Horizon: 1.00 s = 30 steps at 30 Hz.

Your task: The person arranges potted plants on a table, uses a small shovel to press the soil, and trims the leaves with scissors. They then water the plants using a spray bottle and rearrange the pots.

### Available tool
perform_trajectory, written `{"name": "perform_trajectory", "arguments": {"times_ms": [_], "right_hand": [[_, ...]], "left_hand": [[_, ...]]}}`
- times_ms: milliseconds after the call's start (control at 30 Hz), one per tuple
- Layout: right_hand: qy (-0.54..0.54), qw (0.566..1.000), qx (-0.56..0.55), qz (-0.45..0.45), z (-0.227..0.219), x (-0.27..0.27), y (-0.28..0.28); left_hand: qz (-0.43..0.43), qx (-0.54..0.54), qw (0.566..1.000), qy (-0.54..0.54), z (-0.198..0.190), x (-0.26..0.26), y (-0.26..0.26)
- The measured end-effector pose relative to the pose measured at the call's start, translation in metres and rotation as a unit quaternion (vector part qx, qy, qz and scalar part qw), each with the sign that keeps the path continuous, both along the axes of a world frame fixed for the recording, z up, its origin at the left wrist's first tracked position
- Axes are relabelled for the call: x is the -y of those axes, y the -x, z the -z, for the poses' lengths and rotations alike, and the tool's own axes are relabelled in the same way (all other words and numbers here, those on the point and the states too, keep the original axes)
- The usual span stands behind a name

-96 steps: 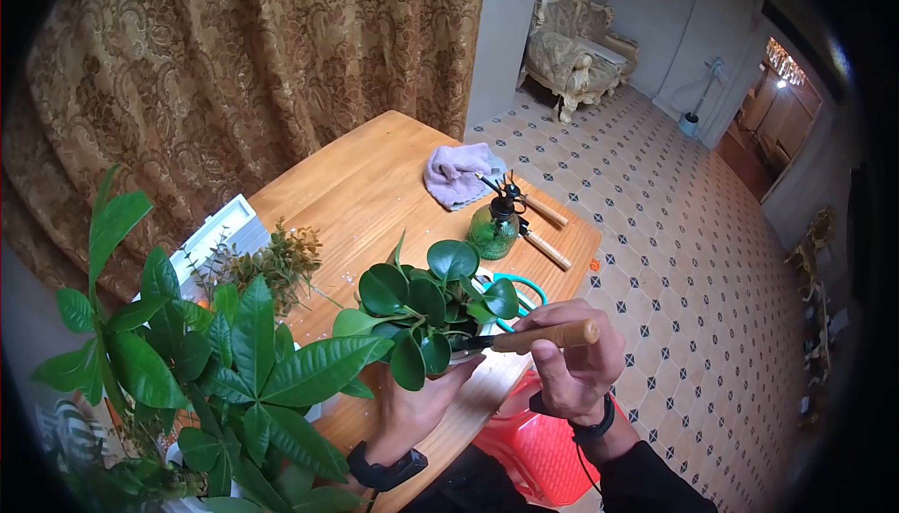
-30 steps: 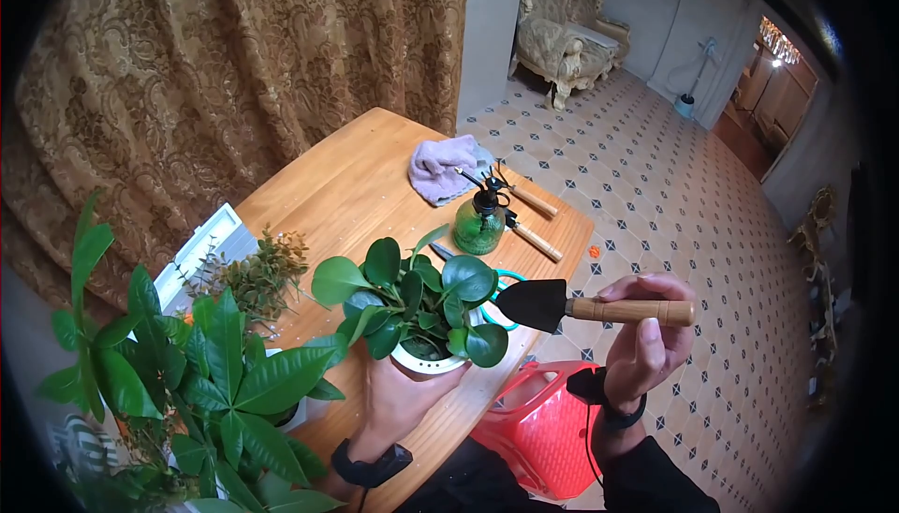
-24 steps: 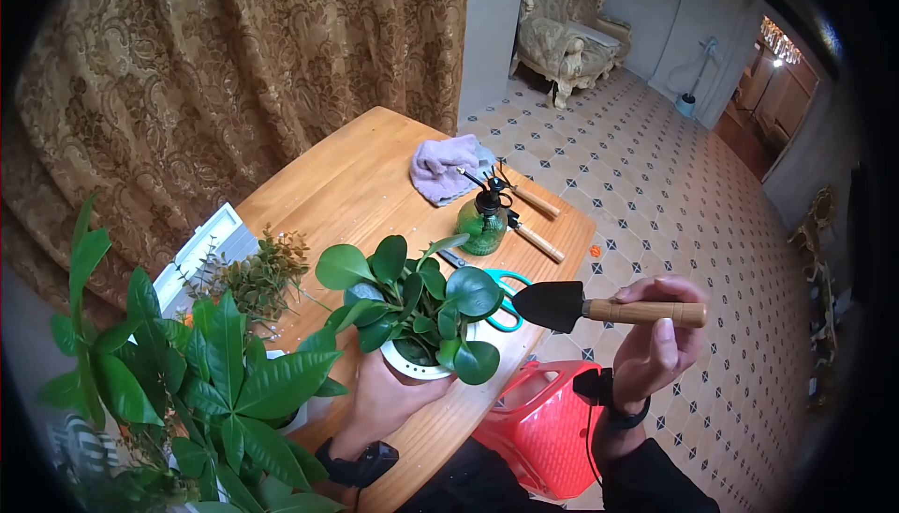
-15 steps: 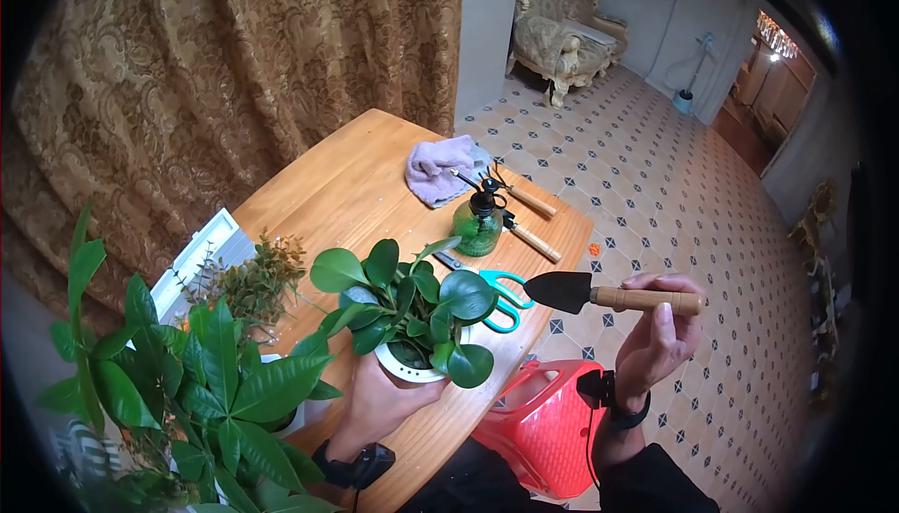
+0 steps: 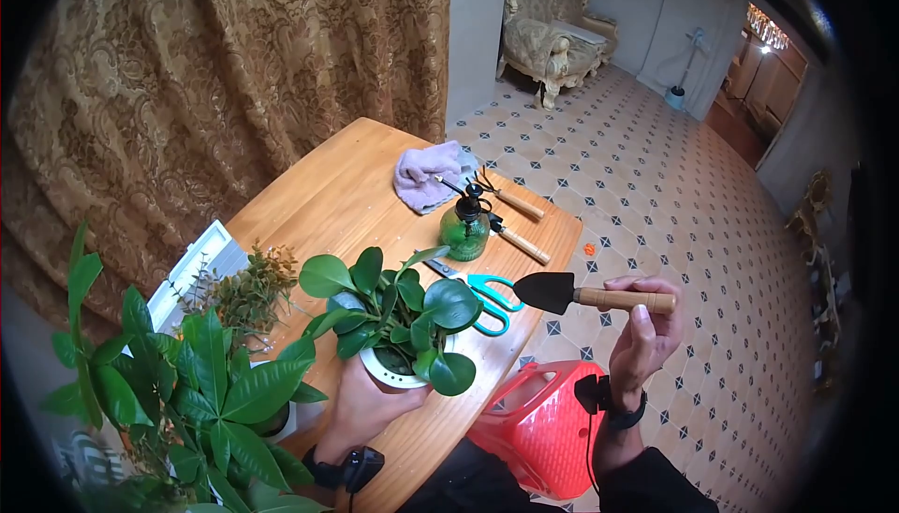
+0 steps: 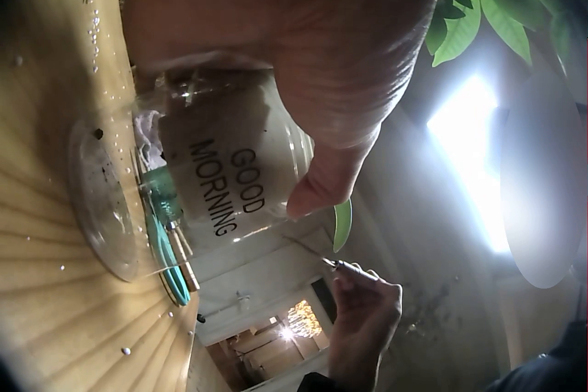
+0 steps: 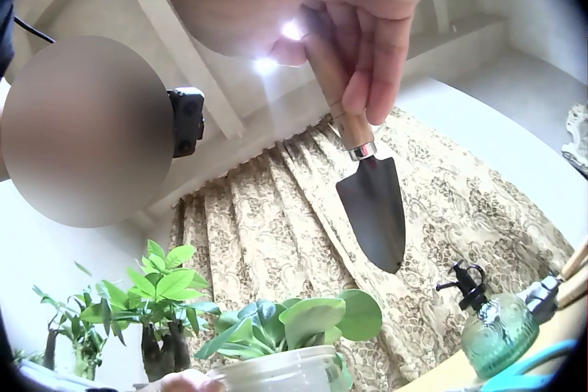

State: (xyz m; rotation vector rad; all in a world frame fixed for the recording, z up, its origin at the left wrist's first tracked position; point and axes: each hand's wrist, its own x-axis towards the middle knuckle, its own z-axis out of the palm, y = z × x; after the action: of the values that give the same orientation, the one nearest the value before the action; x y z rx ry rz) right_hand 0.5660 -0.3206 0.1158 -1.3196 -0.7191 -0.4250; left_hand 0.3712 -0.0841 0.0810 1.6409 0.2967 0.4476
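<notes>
Fingers of the left hand [image 5: 372, 410] are curled around 1 clear-sided pot [image 5: 395, 381], its rim white and perforated, with "GOOD MORNING" printed on the side in the left wrist view. The thumb presses against the wall. The pot is at the counter [image 5: 328, 176]; whether its base touches the wood cannot be told. 1 round-leaved plant [image 5: 449, 303] fills it.

The right hand [image 5: 646, 330] has its fingers partly closed, pinching 1 trowel [image 5: 546, 292] by the wooden handle. 3.2 s ago the blade was down among the leaves; now it is out of the pot, held up to the side, pointing toward the plant. The scissors [image 5: 471, 281], partly hidden by the pot 1.0 s ago, now show both of their 2 teal handle loops.

Counted around the pot: 1 green spray bottle [image 5: 465, 235], 1 lilac cloth [image 5: 423, 176] and 2 more wooden-handled tools, a small rake [image 5: 518, 204] and a dark-headed tool [image 5: 524, 245], both beside the bottle. On the left side are 1 bushy plant [image 5: 248, 290], 1 large-leaved plant [image 5: 253, 396] and 1 white box [image 5: 192, 270]. 1 red stool [image 5: 559, 438] stands beside the counter, and 1 carved armchair [image 5: 552, 36] farther off.
</notes>
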Motion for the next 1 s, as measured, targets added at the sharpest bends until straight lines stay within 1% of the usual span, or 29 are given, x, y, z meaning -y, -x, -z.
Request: {"name": "perform_trajectory", "arguments": {"times_ms": [100,200,233,267,300,367,433,467,533,567,600,633,700,767,800,867,1000], "right_hand": [[-0.004,1.0,0.006,0.0,-0.002,0.0,0.004],[-0.018,1.0,0.013,-0.004,-0.007,0.0,0.014],[-0.03,0.999,0.025,-0.027,-0.01,-0.001,0.02],[-0.043,0.997,0.038,-0.049,-0.013,-0.002,0.027],[-0.043,0.997,0.037,-0.052,-0.016,-0.003,0.035],[-0.034,0.991,0.039,-0.12,-0.02,-0.007,0.05],[-0.037,0.988,0.057,-0.138,-0.02,-0.015,0.057],[-0.017,0.984,0.082,-0.158,-0.017,-0.019,0.06],[0.032,0.969,0.144,-0.196,-0.016,-0.025,0.063],[0.033,0.969,0.145,-0.198,-0.016,-0.029,0.066],[0.057,0.963,0.163,-0.206,-0.016,-0.033,0.069],[0.082,0.956,0.181,-0.214,-0.016,-0.036,0.072],[0.098,0.957,0.182,-0.204,-0.016,-0.039,0.078],[0.138,0.948,0.243,-0.154,-0.016,-0.041,0.081],[0.139,0.947,0.244,-0.156,-0.013,-0.041,0.083],[0.143,0.943,0.279,-0.112,-0.007,-0.042,0.085],[0.173,0.929,0.309,-0.107,-0.004,-0.04,0.088]], "left_hand": [[-0.019,0.03,0.999,0.029,-0.005,0.006,-0.002],[-0.046,0.032,0.998,0.016,-0.004,0.013,-0.005],[-0.049,0.031,0.998,0.016,-0.002,0.015,-0.007],[-0.07,0.026,0.997,-0.005,0.001,0.018,-0.009],[-0.09,0.022,0.995,-0.025,0.003,0.02,-0.01],[-0.098,0.007,0.995,-0.033,0.006,0.023,-0.009],[-0.108,-0.02,0.993,-0.05,0.003,0.028,-0.01],[-0.116,0.003,0.992,-0.04,-0.004,0.033,-0.012],[-0.12,-0.002,0.992,-0.05,0.004,0.035,-0.014],[-0.124,-0.008,0.991,-0.06,0.007,0.035,-0.013],[-0.114,0.018,0.99,-0.083,0.006,0.034,-0.014],[-0.117,0.019,0.99,-0.082,0.007,0.034,-0.014],[-0.119,0.008,0.988,-0.1,0.009,0.034,-0.014],[-0.127,0.009,0.986,-0.105,0.007,0.033,-0.014],[-0.131,0.009,0.985,-0.112,0.006,0.033,-0.013],[-0.14,0.018,0.984,-0.106,0.01,0.033,-0.014],[-0.14,0.027,0.984,-0.108,0.001,0.033,-0.011]]}}
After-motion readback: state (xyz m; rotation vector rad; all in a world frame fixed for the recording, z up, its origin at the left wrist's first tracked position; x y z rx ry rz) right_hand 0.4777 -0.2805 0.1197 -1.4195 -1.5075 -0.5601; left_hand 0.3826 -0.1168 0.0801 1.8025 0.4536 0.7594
